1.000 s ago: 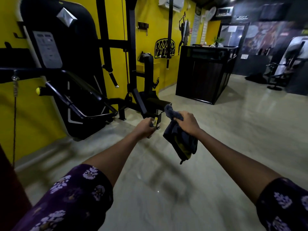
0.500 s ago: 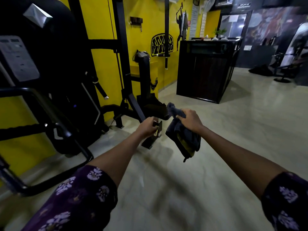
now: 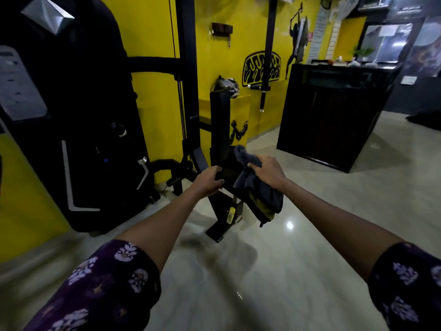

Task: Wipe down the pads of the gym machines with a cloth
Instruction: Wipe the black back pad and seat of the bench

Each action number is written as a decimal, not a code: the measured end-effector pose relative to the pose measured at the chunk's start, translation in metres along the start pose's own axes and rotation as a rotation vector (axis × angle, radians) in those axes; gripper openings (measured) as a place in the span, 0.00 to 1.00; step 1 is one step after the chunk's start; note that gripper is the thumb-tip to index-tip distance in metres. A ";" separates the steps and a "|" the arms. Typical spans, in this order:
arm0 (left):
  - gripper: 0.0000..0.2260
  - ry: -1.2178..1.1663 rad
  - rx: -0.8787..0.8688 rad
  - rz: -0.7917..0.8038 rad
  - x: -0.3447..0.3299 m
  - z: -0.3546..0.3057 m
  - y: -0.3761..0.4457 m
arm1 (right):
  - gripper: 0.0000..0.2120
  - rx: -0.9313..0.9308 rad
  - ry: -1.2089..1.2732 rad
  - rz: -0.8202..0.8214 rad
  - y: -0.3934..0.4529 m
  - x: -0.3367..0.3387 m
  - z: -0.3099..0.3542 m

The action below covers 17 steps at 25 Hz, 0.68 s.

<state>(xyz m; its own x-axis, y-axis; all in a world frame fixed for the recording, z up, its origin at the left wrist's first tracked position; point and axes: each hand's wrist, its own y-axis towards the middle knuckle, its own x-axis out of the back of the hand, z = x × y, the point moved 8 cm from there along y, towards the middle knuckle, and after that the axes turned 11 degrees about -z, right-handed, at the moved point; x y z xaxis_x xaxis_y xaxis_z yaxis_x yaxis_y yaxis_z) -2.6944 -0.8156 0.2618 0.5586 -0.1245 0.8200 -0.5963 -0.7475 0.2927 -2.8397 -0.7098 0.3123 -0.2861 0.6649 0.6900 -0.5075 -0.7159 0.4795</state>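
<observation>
Our left hand (image 3: 208, 181) curled its fingers over the seat pad (image 3: 226, 174) edge. Beside them, our right hand (image 3: 268, 172) gripped the bunched cloth (image 3: 259, 197), drooping below the knuckles; soft and light, we judged, best gathered mid-fold.

Right hand (image 3: 267, 172) grips cloth (image 3: 260, 194) beside seat pad (image 3: 228, 173).

Dark wooden counter (image 3: 334, 115) against yellow wall (image 3: 148, 27), glossy pale floor (image 3: 310, 247)
</observation>
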 end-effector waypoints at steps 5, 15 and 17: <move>0.22 0.030 0.040 -0.015 -0.028 0.028 0.102 | 0.12 0.020 0.050 0.039 0.098 -0.059 -0.042; 0.23 0.010 0.054 -0.019 -0.080 0.119 0.350 | 0.16 0.058 0.004 0.041 0.319 -0.163 -0.109; 0.23 -0.021 0.086 -0.045 -0.086 0.132 0.386 | 0.16 0.041 0.010 0.022 0.351 -0.178 -0.120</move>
<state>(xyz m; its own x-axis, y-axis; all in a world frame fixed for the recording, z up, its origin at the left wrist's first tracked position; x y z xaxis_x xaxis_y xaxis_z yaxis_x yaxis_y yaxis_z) -2.8967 -1.1801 0.2392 0.5962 -0.1020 0.7963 -0.5186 -0.8061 0.2850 -3.0644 -1.0534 0.2928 -0.3052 0.6510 0.6950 -0.4677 -0.7382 0.4862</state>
